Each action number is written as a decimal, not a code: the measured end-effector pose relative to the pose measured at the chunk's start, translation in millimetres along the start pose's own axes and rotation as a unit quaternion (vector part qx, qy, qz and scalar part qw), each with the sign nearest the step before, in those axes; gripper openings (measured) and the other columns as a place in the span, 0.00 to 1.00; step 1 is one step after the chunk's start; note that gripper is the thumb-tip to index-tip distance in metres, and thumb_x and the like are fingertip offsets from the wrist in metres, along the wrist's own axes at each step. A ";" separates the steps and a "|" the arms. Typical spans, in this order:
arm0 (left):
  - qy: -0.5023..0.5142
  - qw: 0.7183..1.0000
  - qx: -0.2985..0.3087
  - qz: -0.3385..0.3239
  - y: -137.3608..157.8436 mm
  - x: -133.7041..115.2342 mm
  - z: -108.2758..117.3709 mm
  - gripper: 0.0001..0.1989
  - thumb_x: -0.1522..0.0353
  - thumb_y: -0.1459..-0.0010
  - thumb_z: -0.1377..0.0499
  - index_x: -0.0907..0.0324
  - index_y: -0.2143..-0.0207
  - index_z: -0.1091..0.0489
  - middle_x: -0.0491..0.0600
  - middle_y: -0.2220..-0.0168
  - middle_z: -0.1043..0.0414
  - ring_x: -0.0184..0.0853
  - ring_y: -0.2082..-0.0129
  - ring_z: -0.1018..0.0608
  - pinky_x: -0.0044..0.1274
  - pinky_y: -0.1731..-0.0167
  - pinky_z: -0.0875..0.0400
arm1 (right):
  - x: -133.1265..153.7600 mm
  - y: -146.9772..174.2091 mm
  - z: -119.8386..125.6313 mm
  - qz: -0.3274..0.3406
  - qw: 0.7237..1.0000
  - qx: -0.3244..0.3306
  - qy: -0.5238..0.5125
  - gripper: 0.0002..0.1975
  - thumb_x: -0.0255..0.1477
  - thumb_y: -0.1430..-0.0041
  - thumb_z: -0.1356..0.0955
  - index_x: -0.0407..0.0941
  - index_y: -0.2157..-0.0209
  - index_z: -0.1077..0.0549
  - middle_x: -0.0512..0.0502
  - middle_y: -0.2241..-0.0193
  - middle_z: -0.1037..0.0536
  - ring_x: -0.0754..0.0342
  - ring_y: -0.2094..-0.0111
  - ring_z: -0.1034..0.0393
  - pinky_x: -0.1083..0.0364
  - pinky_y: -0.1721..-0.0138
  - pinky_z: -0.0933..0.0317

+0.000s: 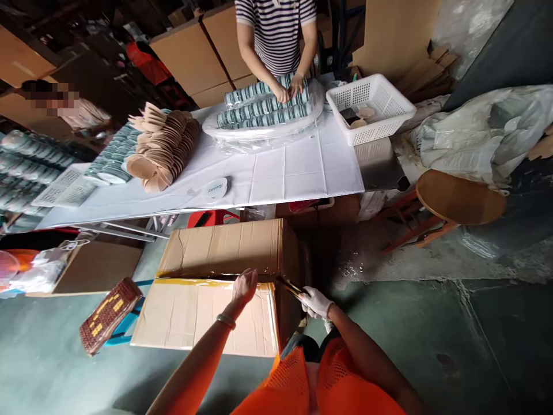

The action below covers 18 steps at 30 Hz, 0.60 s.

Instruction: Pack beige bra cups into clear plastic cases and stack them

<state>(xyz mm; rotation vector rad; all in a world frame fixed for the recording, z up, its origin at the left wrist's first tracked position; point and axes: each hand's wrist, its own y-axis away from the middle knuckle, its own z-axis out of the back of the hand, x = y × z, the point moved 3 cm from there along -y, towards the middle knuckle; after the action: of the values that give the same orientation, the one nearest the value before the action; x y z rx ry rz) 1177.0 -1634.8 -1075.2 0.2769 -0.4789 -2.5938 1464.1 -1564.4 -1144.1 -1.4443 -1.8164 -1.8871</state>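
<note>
A big cardboard carton (pixel 207 317) stands on the floor before me, with its top flaps meeting along a seam of brown tape (pixel 185 282). My left hand (pixel 245 286), bare and with a bracelet at the wrist, is closed over the seam near the right end; whatever its fingers grip is hidden. Wearing a white glove, my right hand (pixel 317 301) is wrapped round a slim dark tool with a yellowish edge (pixel 291 286). The tool points left towards the carton's right end. Its exact kind cannot be made out.
Behind the carton is a table with a white cloth (pixel 276 178), bearing stacked wooden pieces (pixel 168 150) and rows of wrapped bowls (pixel 263 109). A co-worker in a striped top (pixel 276 34) handles the bowls. A white basket (pixel 371 109), a stool (pixel 460 196) and a blue chair (pixel 125 323) stand around.
</note>
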 end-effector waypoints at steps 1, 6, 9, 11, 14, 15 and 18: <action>-0.014 1.000 0.011 -0.001 -6.9 0.7 2.5 0.14 0.68 0.28 0.50 0.63 0.60 0.25 0.52 0.63 0.22 0.35 0.65 0.20 0.27 0.62 0.25 | -2.1 2.1 2.6 -0.004 1.000 -0.008 -0.010 0.17 0.43 0.29 0.35 0.41 0.56 0.30 0.56 0.75 0.31 0.64 0.83 0.43 0.63 0.82 0.45; -0.075 0.993 0.053 -0.072 -54.3 -19.2 -2.8 0.39 0.74 0.44 0.35 0.53 0.31 0.40 0.65 0.33 0.35 0.54 0.39 0.26 0.40 0.50 0.24 | -1.2 13.1 37.7 0.023 0.994 -0.104 -0.036 0.11 0.33 0.32 0.36 0.46 0.51 0.37 0.57 0.74 0.32 0.64 0.81 0.38 0.65 0.83 0.47; -0.102 0.982 0.059 -0.149 -70.4 -35.7 -6.7 0.53 0.71 0.51 0.29 0.50 0.27 0.49 0.66 0.25 0.55 0.64 0.27 0.47 0.57 0.39 0.39 | 9.9 0.6 53.1 0.035 0.987 -0.149 -0.044 0.10 0.31 0.32 0.38 0.46 0.50 0.38 0.57 0.72 0.30 0.65 0.81 0.38 0.66 0.84 0.47; -0.115 0.972 0.056 -0.199 -73.6 -40.4 -3.8 0.55 0.70 0.53 0.27 0.53 0.26 0.49 0.66 0.25 0.58 0.65 0.26 0.53 0.61 0.35 0.51 | 18.7 -17.6 52.0 0.033 0.988 -0.139 -0.065 0.09 0.34 0.30 0.40 0.46 0.52 0.39 0.57 0.74 0.31 0.64 0.84 0.41 0.64 0.86 0.49; -0.134 0.956 0.041 -0.258 -70.7 -38.7 3.9 0.51 0.67 0.52 0.26 0.54 0.28 0.43 0.66 0.25 0.56 0.65 0.26 0.54 0.62 0.33 0.62 | 30.8 -45.9 36.6 0.035 0.989 -0.101 -0.104 0.08 0.36 0.30 0.41 0.46 0.55 0.39 0.58 0.76 0.31 0.64 0.86 0.42 0.63 0.88 0.50; -0.140 0.951 0.035 -0.272 -68.2 -37.1 5.2 0.47 0.67 0.50 0.27 0.53 0.30 0.40 0.66 0.26 0.53 0.64 0.26 0.52 0.62 0.33 0.63 | 34.1 -53.0 29.9 0.038 0.988 -0.092 -0.115 0.08 0.36 0.30 0.40 0.46 0.55 0.39 0.58 0.76 0.31 0.64 0.86 0.42 0.64 0.88 0.49; -0.149 0.941 0.026 -0.304 -58.2 -31.4 1.9 0.32 0.67 0.44 0.32 0.52 0.36 0.31 0.63 0.29 0.41 0.62 0.28 0.44 0.63 0.34 0.59 | 41.9 -66.4 12.8 0.052 0.984 -0.088 -0.143 0.10 0.37 0.30 0.39 0.45 0.56 0.39 0.58 0.75 0.31 0.64 0.86 0.41 0.64 0.88 0.50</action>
<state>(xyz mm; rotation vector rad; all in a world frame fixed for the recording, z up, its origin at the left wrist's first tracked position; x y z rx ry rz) 1178.8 -1570.9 -1092.2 0.0447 -0.6489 -3.2561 1403.6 -1516.4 -1163.2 -1.9185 -1.6773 -1.9111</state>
